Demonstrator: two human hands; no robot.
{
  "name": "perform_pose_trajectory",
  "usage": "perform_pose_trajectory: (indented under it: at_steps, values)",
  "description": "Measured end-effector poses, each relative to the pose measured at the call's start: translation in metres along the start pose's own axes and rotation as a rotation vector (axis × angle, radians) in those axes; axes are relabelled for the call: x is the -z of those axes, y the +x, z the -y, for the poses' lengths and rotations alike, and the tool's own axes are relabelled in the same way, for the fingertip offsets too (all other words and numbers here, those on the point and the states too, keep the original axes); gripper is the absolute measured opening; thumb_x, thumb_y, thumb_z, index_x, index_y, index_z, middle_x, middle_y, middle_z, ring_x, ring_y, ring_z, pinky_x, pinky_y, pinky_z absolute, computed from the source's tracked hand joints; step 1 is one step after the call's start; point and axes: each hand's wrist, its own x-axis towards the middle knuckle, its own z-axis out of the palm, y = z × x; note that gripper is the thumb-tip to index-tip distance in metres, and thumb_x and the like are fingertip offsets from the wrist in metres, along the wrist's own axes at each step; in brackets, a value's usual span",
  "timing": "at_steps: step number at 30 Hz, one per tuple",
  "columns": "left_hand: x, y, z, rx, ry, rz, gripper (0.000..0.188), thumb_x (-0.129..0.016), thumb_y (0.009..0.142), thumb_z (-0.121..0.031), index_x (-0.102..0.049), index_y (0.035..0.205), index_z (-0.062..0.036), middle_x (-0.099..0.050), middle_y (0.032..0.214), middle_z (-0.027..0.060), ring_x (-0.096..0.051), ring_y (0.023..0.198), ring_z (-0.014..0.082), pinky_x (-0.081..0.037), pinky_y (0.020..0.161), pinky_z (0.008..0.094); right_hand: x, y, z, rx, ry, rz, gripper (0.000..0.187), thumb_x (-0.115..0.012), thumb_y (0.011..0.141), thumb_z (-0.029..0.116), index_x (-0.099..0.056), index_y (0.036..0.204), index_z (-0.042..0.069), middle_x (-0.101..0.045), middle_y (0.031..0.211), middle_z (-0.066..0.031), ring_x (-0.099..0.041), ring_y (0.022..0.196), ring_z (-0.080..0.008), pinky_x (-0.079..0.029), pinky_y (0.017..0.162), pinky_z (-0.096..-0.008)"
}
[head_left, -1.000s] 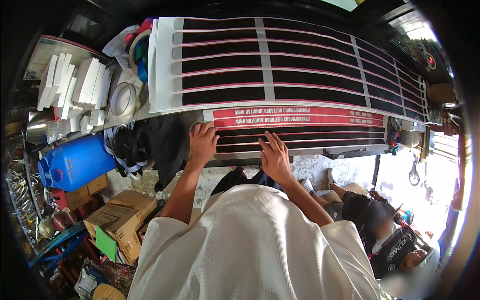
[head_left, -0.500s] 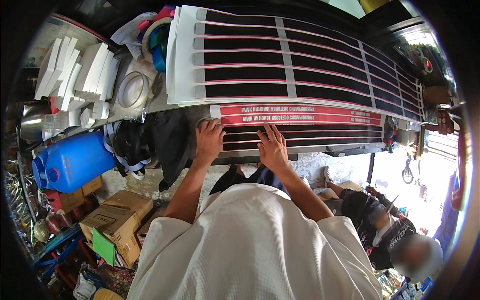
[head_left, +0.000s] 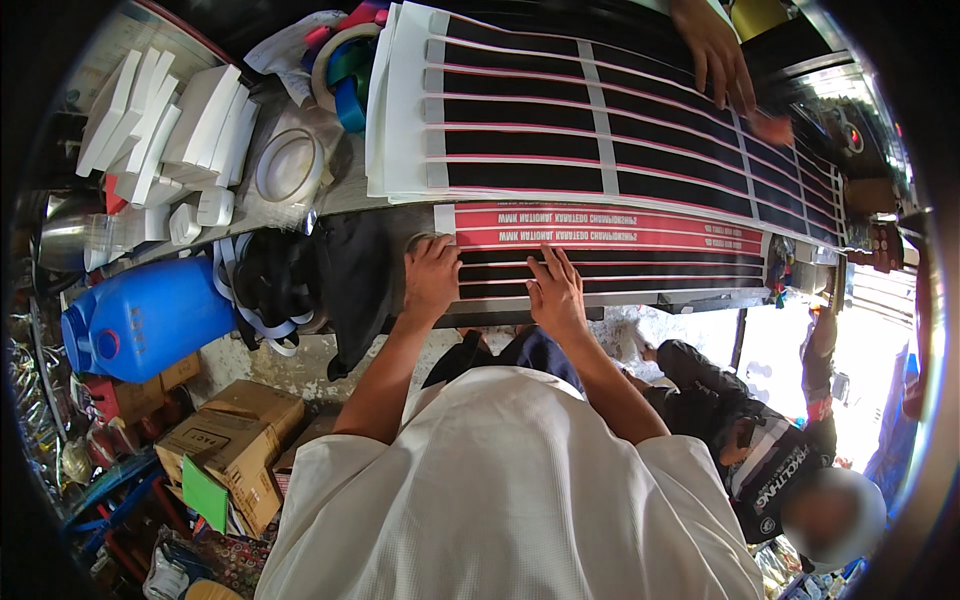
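Striped sheet (head_left: 640, 255), red bands above black, lies on the bench at frame centre, just below the bigger upper sheets (head_left: 510, 113). Long axis runs left to right, roughly crosswise to both forearms, which come up from the lower edge; most of its length lies to the right of both hands.

Left hand (head_left: 432, 275): palm down at the sheet's left end, fingers close together and slightly bent, tips by the pale margin. A rounded grey thing (head_left: 416, 241) shows at the fingertips; can't tell if it's held or only touched.

Right hand (head_left: 556, 292): palm down on the lower black bands, left of the sheet's middle, fingers loosely spread, thumb apart, nothing gripped. Tips point up-frame, at the lower edge of the red bands. It's the nearer hand to the sheet's middle and its far right end; left is nearer the left end only.

Another person's hand (head_left: 715, 62) hangs over the upper sheets at upper right; reddish blur near its fingers, can't tell what.

Upper left: white boxes (head_left: 205, 125), tape roll (head_left: 318, 170). Left: blue jug (head_left: 145, 320), black cloth (head_left: 355, 290). Lower left: cardboard box (head_left: 235, 440). Lower right: seated-looking person in dark clothes (head_left: 765, 470).
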Motion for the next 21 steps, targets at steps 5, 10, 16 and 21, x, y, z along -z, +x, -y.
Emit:
perform_pose_trajectory:
  at_steps: [5,10,16,21]
  values:
    - [0.002,-0.0002,-0.0005,0.014,-0.029,0.011,0.021,-0.074,0.097,-0.016,-0.071,0.117,-0.0106,-0.063,0.136,-0.0003,-0.057,0.126,0.028,-0.046,0.099,0.053,-0.0019,-0.0029,0.0003,0.0,-0.009,0.025,0.04,-0.071,0.1,0.017,-0.072,0.14,0.012,-0.047,0.167,-0.016,-0.043,0.155,-0.0408,-0.039,0.122,-0.056]
    - [0.004,0.002,-0.0011,0.034,-0.043,0.046,0.023,-0.076,0.094,-0.016,-0.07,0.116,-0.0105,-0.063,0.139,0.0005,-0.056,0.128,0.0267,-0.044,0.103,0.0549,-0.0055,-0.0018,0.0004,0.01,0.004,-0.008,0.041,-0.068,0.098,0.015,-0.072,0.138,0.011,-0.049,0.164,-0.0166,-0.044,0.153,-0.042,-0.04,0.122,-0.0582]
    - [0.0025,0.0016,0.0008,0.021,-0.006,0.038,0.023,-0.074,0.096,-0.016,-0.071,0.118,-0.0096,-0.063,0.135,0.0009,-0.056,0.129,0.0285,-0.045,0.102,0.0541,-0.0077,-0.0024,-0.0009,0.0,-0.019,-0.014,0.039,-0.07,0.097,0.017,-0.073,0.136,0.012,-0.05,0.164,-0.0152,-0.045,0.153,-0.0409,-0.041,0.121,-0.0576]
    - [-0.004,0.0002,0.0025,0.03,0.055,0.097,0.035,-0.078,0.09,-0.02,-0.069,0.124,-0.0122,-0.063,0.137,0.0011,-0.056,0.129,0.0281,-0.047,0.1,0.0565,-0.0044,-0.0019,0.0014,0.016,-0.039,-0.006,0.039,-0.071,0.098,0.017,-0.073,0.136,0.013,-0.049,0.166,-0.0155,-0.045,0.153,-0.0408,-0.041,0.12,-0.0563]
